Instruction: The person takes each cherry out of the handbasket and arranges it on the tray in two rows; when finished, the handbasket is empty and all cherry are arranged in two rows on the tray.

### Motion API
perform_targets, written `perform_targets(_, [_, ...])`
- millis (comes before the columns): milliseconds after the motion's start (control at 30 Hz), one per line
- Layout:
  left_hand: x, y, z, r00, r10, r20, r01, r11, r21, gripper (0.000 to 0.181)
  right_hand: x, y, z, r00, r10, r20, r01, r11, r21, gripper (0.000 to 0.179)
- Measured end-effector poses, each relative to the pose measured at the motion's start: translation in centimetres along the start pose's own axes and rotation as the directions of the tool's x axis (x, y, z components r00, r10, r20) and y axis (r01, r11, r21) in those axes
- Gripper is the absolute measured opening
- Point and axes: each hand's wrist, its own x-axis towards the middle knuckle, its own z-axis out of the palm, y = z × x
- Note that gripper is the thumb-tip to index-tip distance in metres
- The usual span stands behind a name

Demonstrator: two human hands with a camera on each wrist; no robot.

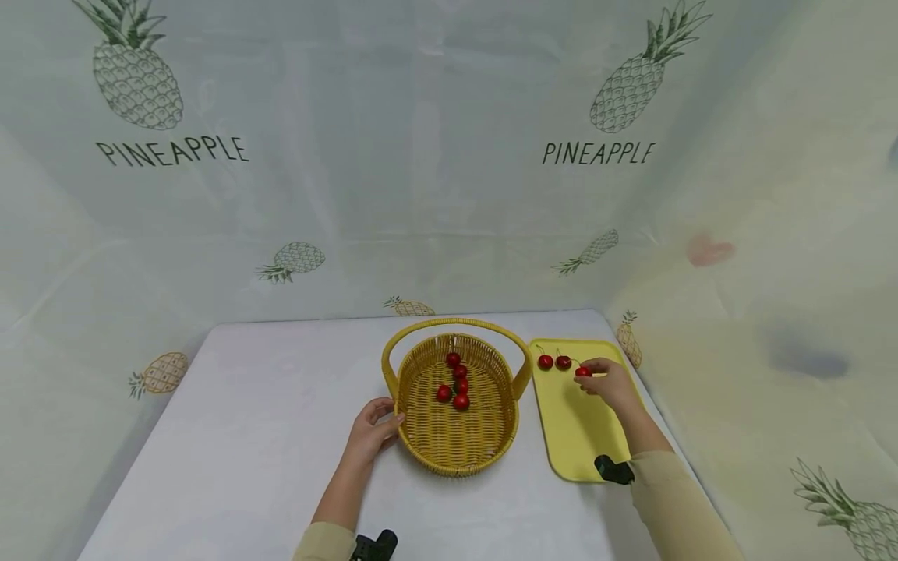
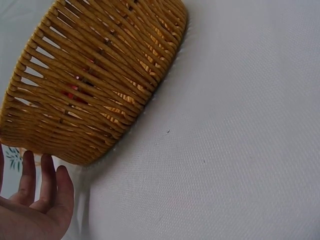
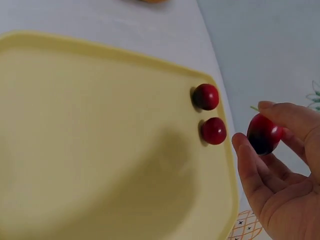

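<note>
A yellow wicker basket [image 1: 421,436] with a tall handle stands mid-table, with several red cherries [image 1: 461,401] inside. My left hand [image 1: 372,428] grips its left side, thumb at the rim and fingers along the outer wall. In the left wrist view, those fingers lie against the woven basket [image 2: 95,85]. My right hand [image 1: 609,383] pinches a cherry [image 3: 264,134] between thumb and fingers, its green stem showing. The held cherry is raised above the far right part of a yellow tray [image 1: 582,436]. Two more cherries [image 3: 205,96] lie on the tray along its far edge.
The basket and the tray stand side by side on a white-covered table [image 1: 266,436]. Behind and beside the table hangs a pale curtain [image 1: 435,195] printed with pineapples. The basket's handle [image 1: 456,321] arches over its far side.
</note>
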Motion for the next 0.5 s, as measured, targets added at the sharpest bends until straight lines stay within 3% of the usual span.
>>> perform_targets(500, [0.0,0.2,0.2,1.0,-0.009,0.002,0.009,1.0,0.022,0.037,2.3,1.1,-0.5,0.995,0.046,-0.087,-0.047,0.999,-0.002,0.038])
